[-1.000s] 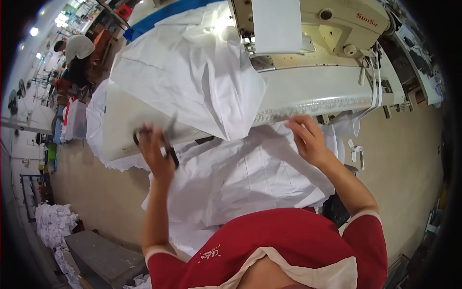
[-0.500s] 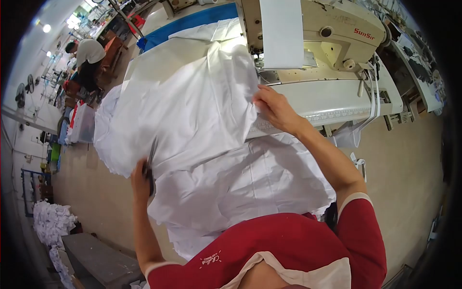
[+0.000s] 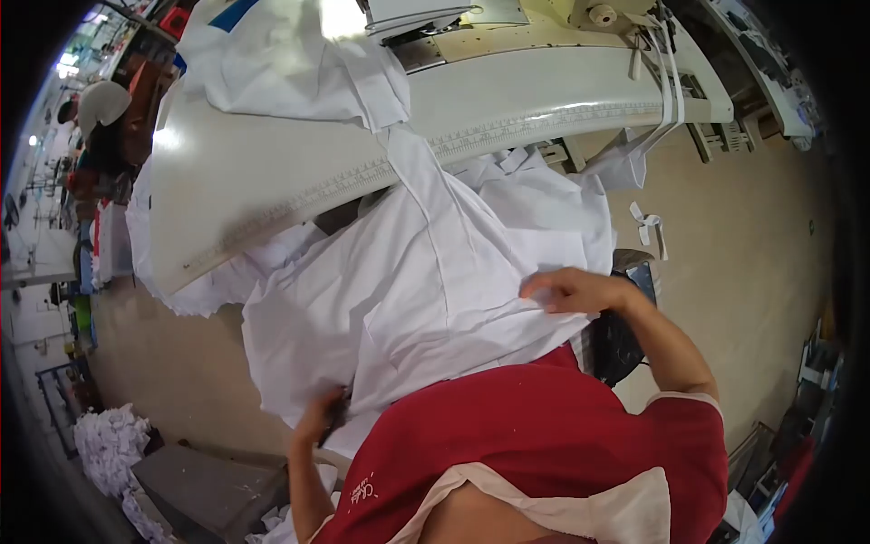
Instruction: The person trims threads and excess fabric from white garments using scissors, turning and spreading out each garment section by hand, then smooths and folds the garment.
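A large white cloth (image 3: 408,263) with a sewn band and seams drapes from the sewing machine table down over my lap. My right hand (image 3: 575,290) has its fingers curled on the cloth's right side, gripping a fold. Low on the left, my left hand (image 3: 317,415) is closed around dark-handled scissors (image 3: 334,419), against the cloth's lower edge; the blades are mostly hidden. More white cloth (image 3: 290,63) lies on the table beside the needle area.
The white sewing machine table (image 3: 254,181) has a ruler strip along its front edge. The machine body (image 3: 535,41) stands at the back. White scraps (image 3: 109,444) are piled at lower left beside a grey box (image 3: 208,490). Another person (image 3: 101,109) is at far left.
The cloth has been drawn off the table toward my lap, baring the table top. Both hands have come down closer to my body, the left still holding the scissors. My view has tilted down.
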The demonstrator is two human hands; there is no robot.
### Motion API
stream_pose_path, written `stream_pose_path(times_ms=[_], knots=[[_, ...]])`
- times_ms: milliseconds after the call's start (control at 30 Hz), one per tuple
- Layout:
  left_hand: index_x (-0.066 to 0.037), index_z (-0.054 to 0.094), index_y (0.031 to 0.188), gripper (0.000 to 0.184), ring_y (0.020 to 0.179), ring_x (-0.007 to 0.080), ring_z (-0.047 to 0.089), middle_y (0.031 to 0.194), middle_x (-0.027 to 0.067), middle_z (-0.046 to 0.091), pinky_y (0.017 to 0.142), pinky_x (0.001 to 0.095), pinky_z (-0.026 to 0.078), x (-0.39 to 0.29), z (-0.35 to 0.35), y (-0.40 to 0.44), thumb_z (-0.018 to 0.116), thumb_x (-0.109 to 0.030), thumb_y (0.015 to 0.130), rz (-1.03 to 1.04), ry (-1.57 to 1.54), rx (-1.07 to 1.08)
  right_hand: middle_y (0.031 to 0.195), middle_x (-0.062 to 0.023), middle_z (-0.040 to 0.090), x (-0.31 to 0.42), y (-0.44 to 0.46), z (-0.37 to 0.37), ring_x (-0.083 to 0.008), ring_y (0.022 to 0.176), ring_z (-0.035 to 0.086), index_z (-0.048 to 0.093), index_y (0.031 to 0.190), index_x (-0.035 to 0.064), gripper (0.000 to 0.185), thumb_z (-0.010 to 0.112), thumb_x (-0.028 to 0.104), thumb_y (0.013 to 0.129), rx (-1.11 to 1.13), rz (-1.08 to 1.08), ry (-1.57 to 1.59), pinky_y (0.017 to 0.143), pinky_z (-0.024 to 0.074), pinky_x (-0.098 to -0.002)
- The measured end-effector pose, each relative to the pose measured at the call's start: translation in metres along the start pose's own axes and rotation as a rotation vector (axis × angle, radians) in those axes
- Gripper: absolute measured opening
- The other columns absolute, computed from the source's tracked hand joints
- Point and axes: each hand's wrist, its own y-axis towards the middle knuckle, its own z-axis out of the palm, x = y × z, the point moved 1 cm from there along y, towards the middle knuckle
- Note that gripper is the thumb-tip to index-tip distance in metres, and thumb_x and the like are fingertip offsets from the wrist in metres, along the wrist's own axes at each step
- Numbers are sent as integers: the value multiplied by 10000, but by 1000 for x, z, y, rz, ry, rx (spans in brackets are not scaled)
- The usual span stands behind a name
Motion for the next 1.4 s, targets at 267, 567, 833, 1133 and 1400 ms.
stream_pose_path(times_ms=[267,567,833,1133,1400], knots=[[-46,554,1185,494,1027,371,534,1100,192,563,895,400,411,-182,-84,42,587,62,704,510,576,-337,1004,-171,619,74,112,-42,-206,891,595,617,1061,-30,411,664,294,812,-484,-387,10,787,470,-336],[-23,498,1227,395,979,371,525,1043,201,583,836,391,410,-272,-81,134,463,-80,837,635,630,106,732,-8,623,84,132,14,-46,612,516,656,900,-22,200,667,169,843,-369,-151,815,546,435,-227],[-16,566,1070,314,787,415,546,823,215,602,712,459,419,-304,-58,152,474,-28,769,648,655,140,620,38,550,69,137,22,-21,546,425,660,801,-10,173,686,158,830,-429,-170,802,470,351,-202],[-45,608,1007,290,796,419,570,844,198,612,695,436,453,-281,-88,130,575,11,724,1051,466,-461,802,-149,626,19,163,2,-295,744,588,611,821,40,245,693,256,741,-753,-147,-573,752,378,-380],[-86,579,1041,315,844,342,585,893,144,623,736,391,453,-311,-204,249,610,-10,738,989,629,-832,944,-155,570,97,122,-7,-340,798,549,578,1002,24,307,682,46,714,-880,-719,-484,753,415,-396]])
